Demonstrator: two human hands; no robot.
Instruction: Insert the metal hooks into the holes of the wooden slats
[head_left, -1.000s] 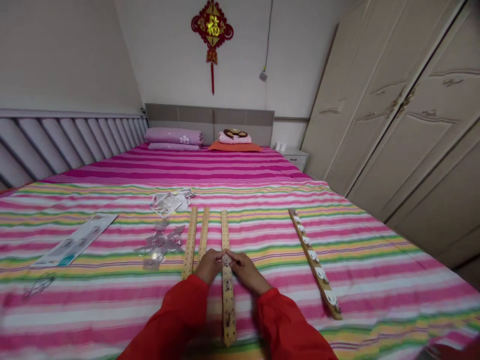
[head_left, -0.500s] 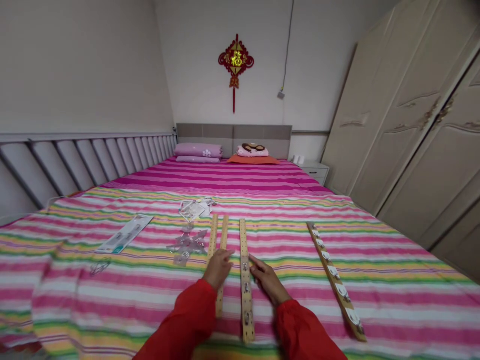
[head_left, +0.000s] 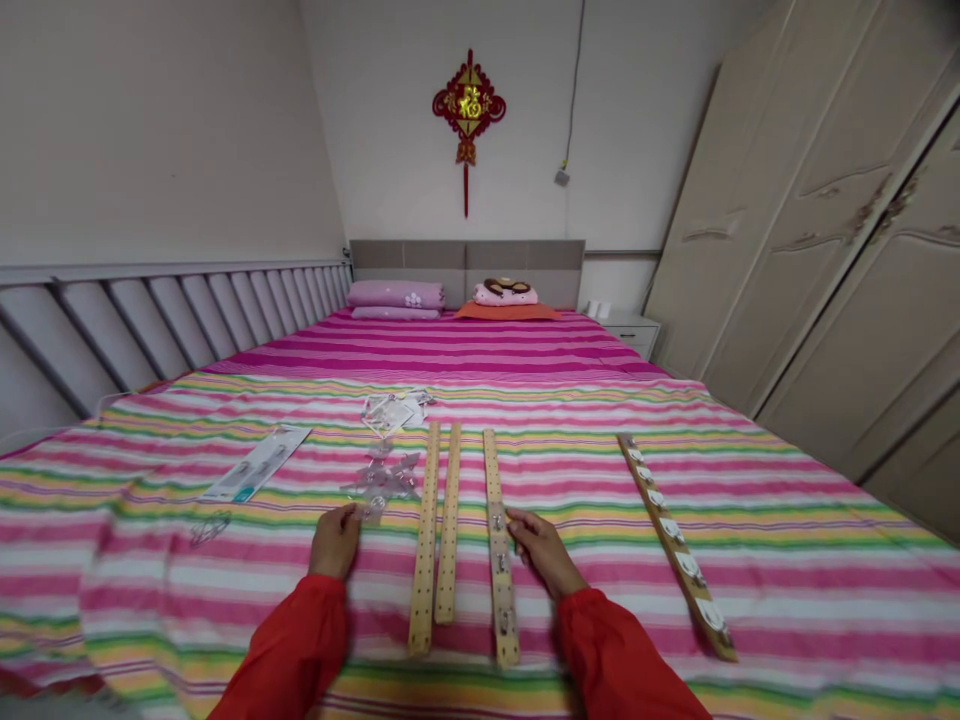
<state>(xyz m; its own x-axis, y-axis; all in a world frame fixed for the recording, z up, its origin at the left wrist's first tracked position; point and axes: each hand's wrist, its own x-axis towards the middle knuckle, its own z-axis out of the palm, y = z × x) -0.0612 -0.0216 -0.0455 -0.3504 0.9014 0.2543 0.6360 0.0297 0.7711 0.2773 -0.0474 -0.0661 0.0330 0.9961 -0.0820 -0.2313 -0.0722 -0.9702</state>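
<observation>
Hands have parted on my feed. A second ago both were pinched together over the middle strip [head_left: 493,470]; now only the right hand [head_left: 541,550] is beside it. That strip lies lengthways on the bed [head_left: 787,560], near its foot, in the same place as before. Three small metal hooks sit in a row along its nearer half. The right hand's grip is slack, with the fingers spread flat and their tips touching the strip's right edge next to the farthest of the three hooks, closed on nothing.

The left hand [head_left: 335,540] has swung away across the two bare strips [head_left: 425,540], which lie side by side just to the left. It now rests on the sheet at the near edge of the clear hooks [head_left: 382,480], a loose heap between the bare strips and a flat packet [head_left: 255,465]. Its fingers are curled toward the nearest clear piece, but I cannot tell from here whether they have closed on it or only touch it.

The farthest hook stays put with no finger on it, so I judge it to be seated. The work stands between one fitting and the next, with the upper half of the strip bare. Well to the right, the far strip [head_left: 671,540] lies untouched, lined with white hooks. The torn wrappers [head_left: 390,412] beyond the heap have not moved either.
</observation>
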